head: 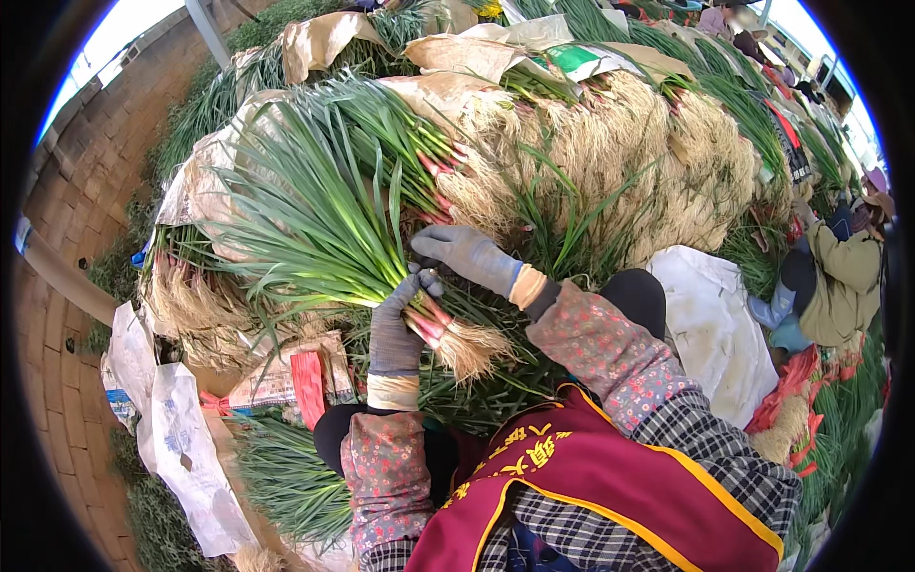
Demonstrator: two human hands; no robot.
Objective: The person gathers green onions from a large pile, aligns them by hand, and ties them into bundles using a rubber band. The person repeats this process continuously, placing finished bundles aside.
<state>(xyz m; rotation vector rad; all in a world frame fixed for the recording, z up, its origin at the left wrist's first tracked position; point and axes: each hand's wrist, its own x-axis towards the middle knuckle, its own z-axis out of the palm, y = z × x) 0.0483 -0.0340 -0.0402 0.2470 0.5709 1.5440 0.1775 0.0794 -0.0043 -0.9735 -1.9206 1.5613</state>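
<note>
My left hand [400, 322], in a grey knit glove, is closed around a bunch of green garlic [361, 261] at its stems. The long flat leaves fan out to the upper left. The pinkish stem bases and pale roots [472, 350] point to the lower right. Just above the stems is my right hand [468, 257], also gloved, its fingers pointing left. Its thumb and fingertips are partly hidden, so whether it pinches anything cannot be told. Behind it lies another bundle of green garlic [429, 161], roots to the right.
A long heap of rooted plants [607, 150], partly covered with woven sacks [457, 57], runs across the far side. Loose leaves [457, 400] lie under my hands. A white sack [715, 329] is at the right, with a crouching person [840, 279] beyond. Red ribbon [309, 386] lies left.
</note>
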